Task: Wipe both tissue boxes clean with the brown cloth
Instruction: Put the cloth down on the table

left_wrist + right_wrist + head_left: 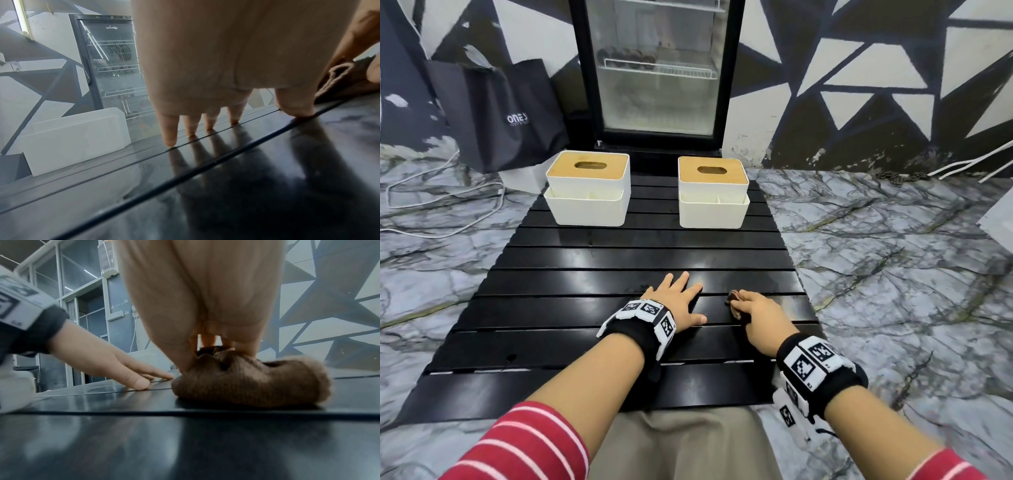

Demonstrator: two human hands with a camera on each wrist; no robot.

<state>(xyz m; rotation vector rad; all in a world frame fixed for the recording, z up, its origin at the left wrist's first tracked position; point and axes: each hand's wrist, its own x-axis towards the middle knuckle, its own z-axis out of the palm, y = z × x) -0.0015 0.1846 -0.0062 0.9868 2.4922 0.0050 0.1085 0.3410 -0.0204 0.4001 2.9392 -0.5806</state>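
Right hand: my right hand sat low and right of centre in the head view, fingers curled down over the brown cloth and bunching it against the black slatted table.
Left hand: my left hand lay flat just beside it, fingers straight and spread, tips touching the slats and holding nothing.
Brown cloth: it was a soft, fuzzy wad in the lower middle of the right wrist view, resting on the table under my fingers. I judged it light and limp, so it would take whatever shape I squeezed it into. Gathering it from the top into a pad seemed the best hold, with a broad face left free for wiping.
Left tissue box: it stood upper left of centre in the head view, at the far end of the table, well apart from my hands. It was a white body with a wooden lid with an oval slot.
Right tissue box: it stood upper centre, beside the first with a gap between them, and had the same build.
Handling of the boxes: I judged them rigid, smooth and probably light, likely to slide on the glossy slats under a wipe. Steadying each by a side wall with my free hand looked sensible.
Progress: neither box had been touched yet.
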